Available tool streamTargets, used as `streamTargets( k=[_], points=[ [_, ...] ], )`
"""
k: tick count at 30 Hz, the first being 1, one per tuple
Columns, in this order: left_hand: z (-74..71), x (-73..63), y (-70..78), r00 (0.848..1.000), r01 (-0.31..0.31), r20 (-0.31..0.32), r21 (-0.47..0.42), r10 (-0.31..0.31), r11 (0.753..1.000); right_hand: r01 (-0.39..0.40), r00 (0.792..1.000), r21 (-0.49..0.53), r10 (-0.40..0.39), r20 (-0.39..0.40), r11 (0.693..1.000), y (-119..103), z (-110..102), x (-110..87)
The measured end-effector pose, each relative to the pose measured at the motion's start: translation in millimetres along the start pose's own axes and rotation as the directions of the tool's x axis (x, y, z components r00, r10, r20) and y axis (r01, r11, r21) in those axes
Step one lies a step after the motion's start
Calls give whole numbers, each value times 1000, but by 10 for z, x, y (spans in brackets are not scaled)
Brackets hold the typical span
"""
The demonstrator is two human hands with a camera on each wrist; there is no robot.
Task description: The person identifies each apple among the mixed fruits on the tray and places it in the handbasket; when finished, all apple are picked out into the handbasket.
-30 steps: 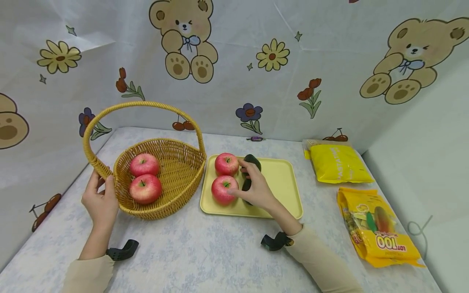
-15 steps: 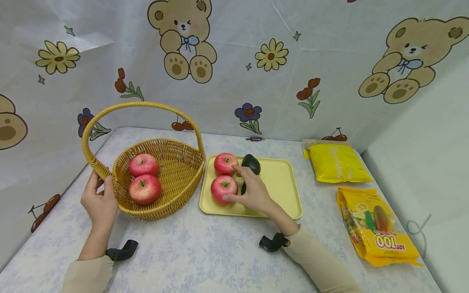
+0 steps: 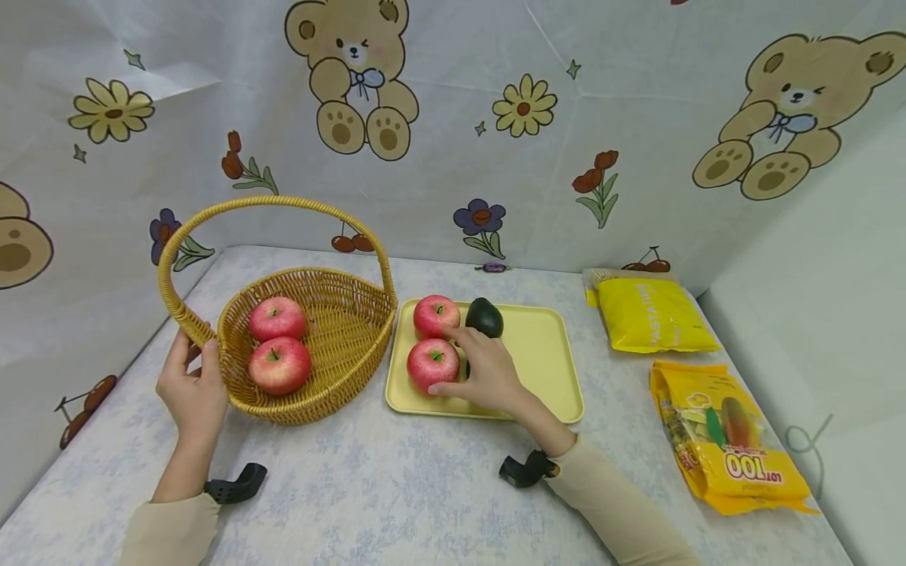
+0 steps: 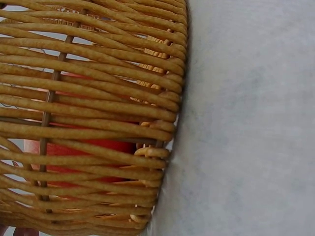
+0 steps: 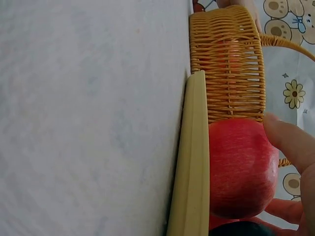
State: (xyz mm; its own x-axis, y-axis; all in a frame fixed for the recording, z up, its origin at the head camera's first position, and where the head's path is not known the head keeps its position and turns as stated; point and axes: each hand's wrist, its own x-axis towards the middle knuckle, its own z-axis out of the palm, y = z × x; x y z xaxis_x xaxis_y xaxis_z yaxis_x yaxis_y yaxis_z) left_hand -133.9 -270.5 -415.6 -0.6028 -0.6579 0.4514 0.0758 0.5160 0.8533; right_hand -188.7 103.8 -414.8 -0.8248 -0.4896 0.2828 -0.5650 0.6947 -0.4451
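The tray [image 3: 545, 358] put your right hand [image 3: 490, 373] nearest to what mattered: that hand lay over the tray's left-hand part, its forearm slanting in from the near right. It was curled round the near apple [image 3: 428, 362], which sat toward the tray's near left corner. Your thumb was on the tray-front side and your fingers were toward the tray's back, so the apple lay between them, left of your palm; how firmly you grasped it, I could not tell. The apple was round, stem up, with no clear long axis. The far apple [image 3: 435, 314] stood just behind it on the tray, and the narrow gap between the two seemed the tightest place for your fingers. A dark avocado [image 3: 485, 316] lay to its right, toward the tray's back edge. Well left of the tray, your left hand [image 3: 193, 393] grasped the basket [image 3: 311, 410], which stood just beside the tray with two apples [image 3: 280, 368] inside.
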Motion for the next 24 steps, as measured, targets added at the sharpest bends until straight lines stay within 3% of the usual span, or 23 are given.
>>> streamTargets(
  k=[13, 24],
  points=[
    [1, -1, 7, 1000, -5, -7, -7, 5, 1000, 5, 1000, -80, -3, 23, 997, 15, 24, -8],
    [-2, -5, 6, 1000, -6, -10, -13, 6, 1000, -12, 999, -75, 14, 33, 997, 5, 35, -2]
  ],
)
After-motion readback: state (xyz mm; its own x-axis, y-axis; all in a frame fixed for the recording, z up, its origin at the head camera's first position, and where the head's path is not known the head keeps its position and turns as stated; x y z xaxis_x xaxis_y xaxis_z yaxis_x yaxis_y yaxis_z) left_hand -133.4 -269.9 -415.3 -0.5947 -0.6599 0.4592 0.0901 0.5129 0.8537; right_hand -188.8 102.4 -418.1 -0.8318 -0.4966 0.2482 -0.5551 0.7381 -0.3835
